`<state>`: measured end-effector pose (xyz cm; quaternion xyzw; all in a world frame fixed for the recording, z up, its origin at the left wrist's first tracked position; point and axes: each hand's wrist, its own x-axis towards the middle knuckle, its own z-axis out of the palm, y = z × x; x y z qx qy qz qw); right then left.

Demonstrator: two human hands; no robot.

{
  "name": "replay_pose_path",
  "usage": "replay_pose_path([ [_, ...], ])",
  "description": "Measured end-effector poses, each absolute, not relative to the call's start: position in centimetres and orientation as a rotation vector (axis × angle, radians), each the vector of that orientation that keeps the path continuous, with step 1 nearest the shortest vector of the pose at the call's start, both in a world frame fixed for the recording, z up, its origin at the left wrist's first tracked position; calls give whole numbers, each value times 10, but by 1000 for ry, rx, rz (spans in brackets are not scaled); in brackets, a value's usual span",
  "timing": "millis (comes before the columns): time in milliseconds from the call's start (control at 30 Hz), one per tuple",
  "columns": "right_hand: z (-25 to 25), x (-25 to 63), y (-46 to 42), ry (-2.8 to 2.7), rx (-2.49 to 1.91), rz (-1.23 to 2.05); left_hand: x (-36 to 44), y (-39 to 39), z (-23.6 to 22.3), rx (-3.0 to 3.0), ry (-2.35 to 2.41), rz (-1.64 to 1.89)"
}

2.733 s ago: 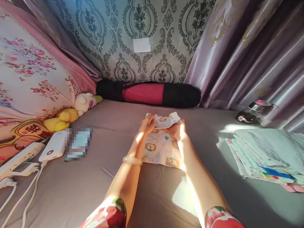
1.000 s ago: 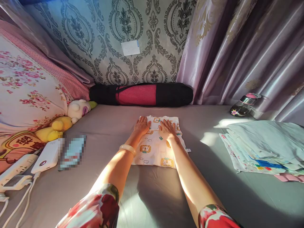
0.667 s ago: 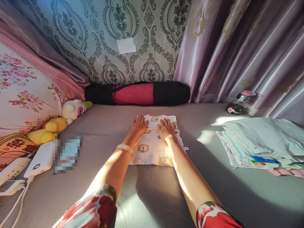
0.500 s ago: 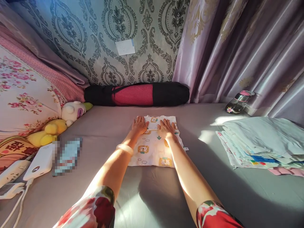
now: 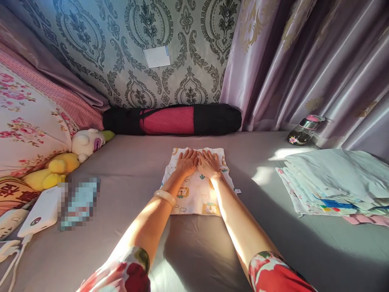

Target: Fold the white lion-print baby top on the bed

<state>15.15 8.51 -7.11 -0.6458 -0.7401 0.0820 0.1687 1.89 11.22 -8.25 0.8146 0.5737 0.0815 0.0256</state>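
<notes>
Grey sheet (image 5: 127,158), two hands (image 5: 186,163) (image 5: 208,164) on one cloth (image 5: 197,196)

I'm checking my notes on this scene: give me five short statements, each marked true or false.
1. The left hand and right hand both lie on the printed cloth. True.
2. The bracelet is on the right wrist. False: the bracelet is on the left one.
3. The bottle is beyond the pile of clothes. True.
4. The yellow toy is right of the printed cloth. False: the yellow toy is left of it.
5. The long bag lies in front of the patterned wall. True.
</notes>
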Motion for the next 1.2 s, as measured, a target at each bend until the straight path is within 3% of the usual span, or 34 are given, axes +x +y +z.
replay_pose_path([
  [633,-73,158,88,-1875,-2175,91,20,107,-80,2247,2184,338],
  [967,-62,177,91,-1797,-2281,235,-28,121,-77,2488,1802,180],
  [1200,-67,178,88,-1814,-2297,190,-36,124,-83,2484,1785,157],
])
